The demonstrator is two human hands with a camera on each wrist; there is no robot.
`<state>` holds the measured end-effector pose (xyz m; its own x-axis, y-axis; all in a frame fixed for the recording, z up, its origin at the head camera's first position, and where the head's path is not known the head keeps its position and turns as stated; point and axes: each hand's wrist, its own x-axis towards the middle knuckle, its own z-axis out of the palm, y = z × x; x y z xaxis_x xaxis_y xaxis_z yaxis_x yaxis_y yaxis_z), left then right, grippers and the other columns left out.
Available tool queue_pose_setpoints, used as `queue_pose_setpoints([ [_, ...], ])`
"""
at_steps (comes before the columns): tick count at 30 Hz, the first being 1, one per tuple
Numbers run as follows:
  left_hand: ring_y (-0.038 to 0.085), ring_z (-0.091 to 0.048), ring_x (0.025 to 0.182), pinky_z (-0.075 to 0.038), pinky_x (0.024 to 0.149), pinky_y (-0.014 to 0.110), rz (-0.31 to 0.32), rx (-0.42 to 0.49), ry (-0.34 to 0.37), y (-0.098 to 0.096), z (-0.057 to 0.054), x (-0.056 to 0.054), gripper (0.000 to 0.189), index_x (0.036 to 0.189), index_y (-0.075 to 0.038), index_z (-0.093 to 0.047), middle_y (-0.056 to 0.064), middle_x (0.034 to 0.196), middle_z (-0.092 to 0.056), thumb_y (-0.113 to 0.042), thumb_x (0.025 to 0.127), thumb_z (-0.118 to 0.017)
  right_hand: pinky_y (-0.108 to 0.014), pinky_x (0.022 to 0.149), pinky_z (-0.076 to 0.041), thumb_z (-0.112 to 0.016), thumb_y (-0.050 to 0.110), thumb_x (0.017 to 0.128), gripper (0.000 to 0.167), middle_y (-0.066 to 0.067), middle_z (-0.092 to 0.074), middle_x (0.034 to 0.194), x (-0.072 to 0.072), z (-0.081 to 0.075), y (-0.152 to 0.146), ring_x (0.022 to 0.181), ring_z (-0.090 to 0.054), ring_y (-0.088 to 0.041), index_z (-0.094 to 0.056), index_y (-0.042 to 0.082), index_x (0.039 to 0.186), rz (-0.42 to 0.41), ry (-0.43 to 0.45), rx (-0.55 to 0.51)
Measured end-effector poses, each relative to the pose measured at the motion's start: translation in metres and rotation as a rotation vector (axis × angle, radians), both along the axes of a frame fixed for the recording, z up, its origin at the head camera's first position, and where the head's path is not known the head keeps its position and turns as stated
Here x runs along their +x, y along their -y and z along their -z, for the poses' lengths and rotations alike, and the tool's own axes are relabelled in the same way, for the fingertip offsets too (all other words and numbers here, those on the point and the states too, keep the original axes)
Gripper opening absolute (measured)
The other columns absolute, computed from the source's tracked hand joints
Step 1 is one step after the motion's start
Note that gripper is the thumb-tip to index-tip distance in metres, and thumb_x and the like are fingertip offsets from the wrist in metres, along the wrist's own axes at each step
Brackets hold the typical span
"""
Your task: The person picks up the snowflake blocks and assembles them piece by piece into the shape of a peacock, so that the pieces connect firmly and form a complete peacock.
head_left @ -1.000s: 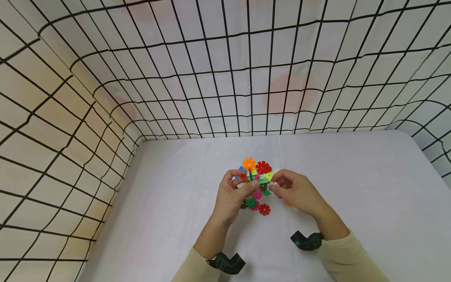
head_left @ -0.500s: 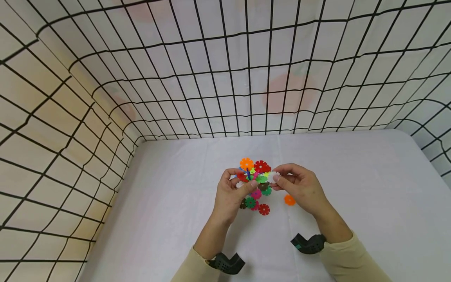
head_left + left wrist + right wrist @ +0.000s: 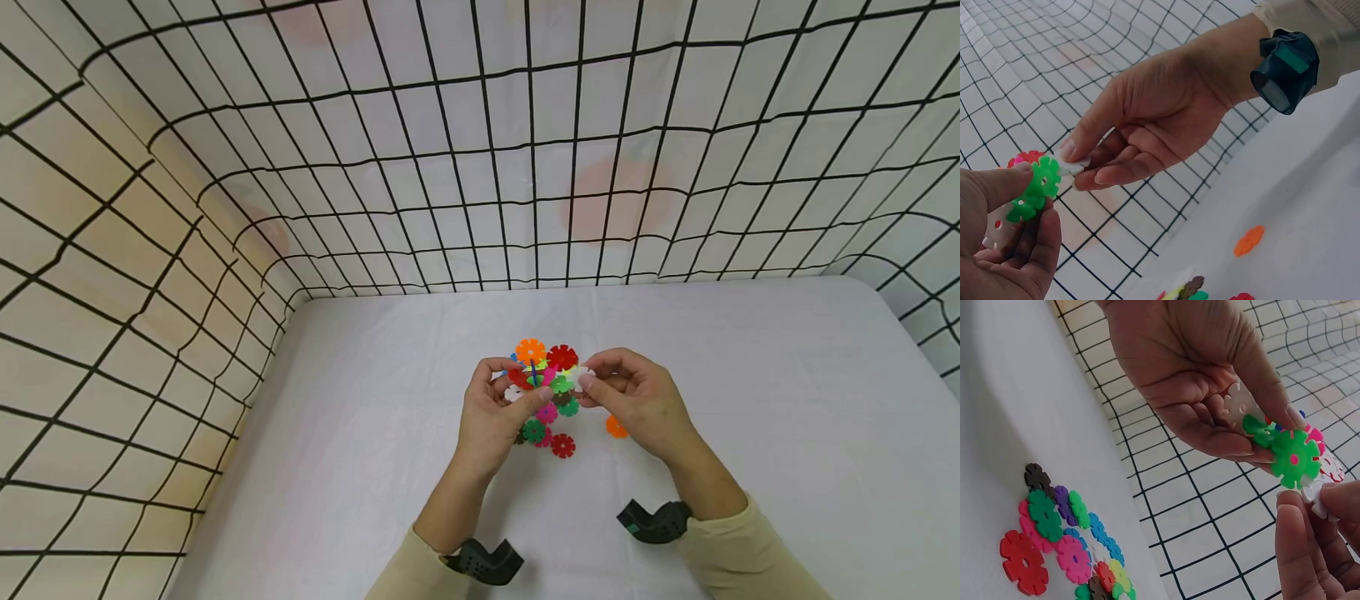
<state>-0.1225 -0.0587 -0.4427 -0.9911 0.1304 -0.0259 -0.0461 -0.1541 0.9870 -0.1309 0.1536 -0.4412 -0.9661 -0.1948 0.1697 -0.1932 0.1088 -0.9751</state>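
Note:
My left hand [image 3: 486,417] holds a cluster of joined plastic snowflake discs between thumb and fingers, raised above the table. In the right wrist view the cluster shows a bright green disc [image 3: 1294,457], a pale notched disc [image 3: 1241,406] and pink, red and blue parts. My right hand [image 3: 641,404] pinches a white snowflake disc [image 3: 582,378] by its edge. That white disc meets the rim of the green disc [image 3: 1046,178] in the left wrist view; whether their slots are engaged I cannot tell. Fingers hide part of both pieces.
Loose discs lie in a pile on the white table beneath the hands, among them a dark green one [image 3: 534,431] and a red one [image 3: 563,446]. A single orange disc [image 3: 617,427] sits right of the pile. Black wire mesh [image 3: 532,175] stands behind and at the sides.
My right hand has risen slightly with the white disc, uncovering the orange disc on the table. The white disc has tilted against the cluster; the left hand stays nearly still.

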Motion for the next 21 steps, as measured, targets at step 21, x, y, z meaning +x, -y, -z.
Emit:
queue_pose_setpoints([
  [21,0.007,-0.051,0.048,-0.045,0.050,0.015,-0.009,-0.018,-0.021,-0.0001,0.0017,0.0000,0.046,0.123,-0.006,-0.047,-0.002,0.092,-0.070,-0.008,0.089,-0.079,-0.027,0.070,-0.063,-0.071,0.002,0.093,0.013,0.007,-0.071,0.088,-0.0011,0.0052,0.0003,0.072,-0.075,-0.020,-0.065,-0.004,0.103,0.000,-0.003,0.000],
])
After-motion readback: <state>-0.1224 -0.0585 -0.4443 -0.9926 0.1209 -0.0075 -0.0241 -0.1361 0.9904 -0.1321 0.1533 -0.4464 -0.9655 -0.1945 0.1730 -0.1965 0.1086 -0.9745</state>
